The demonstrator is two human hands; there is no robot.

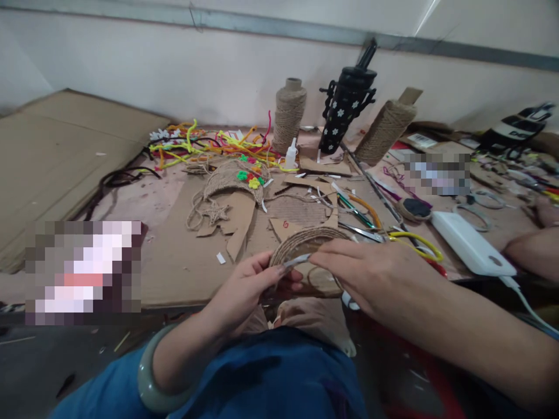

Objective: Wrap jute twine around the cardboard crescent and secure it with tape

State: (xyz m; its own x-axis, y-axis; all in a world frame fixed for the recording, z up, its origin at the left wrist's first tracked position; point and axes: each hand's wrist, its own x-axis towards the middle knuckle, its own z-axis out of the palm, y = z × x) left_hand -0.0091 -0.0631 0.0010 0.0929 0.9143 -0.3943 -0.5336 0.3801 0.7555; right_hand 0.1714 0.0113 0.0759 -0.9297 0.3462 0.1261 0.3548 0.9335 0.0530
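A twine-wrapped crescent [301, 237] is held near the table's front edge, above my lap. The fingers and thumb of my left hand [253, 282] are closed round its left end. My right hand [353, 265] is pinched on a thin pale strip [297, 260], which runs along the crescent's inner side toward my left thumb. On the cardboard beyond lies another twine-wrapped crescent [231, 181] with green, red and yellow flowers [254, 183]. Beside it is a twine star [215, 213]. Scissors [364, 234] lie just past my right hand.
Twine spools [289, 113], a black flowered bottle [343, 110] and a small glue bottle [291, 156] stand behind. Coloured pipe cleaners [209, 142] lie back left, large cardboard [65, 169] at left. A white power bank [471, 243] and another person's hand [545, 212] are at right.
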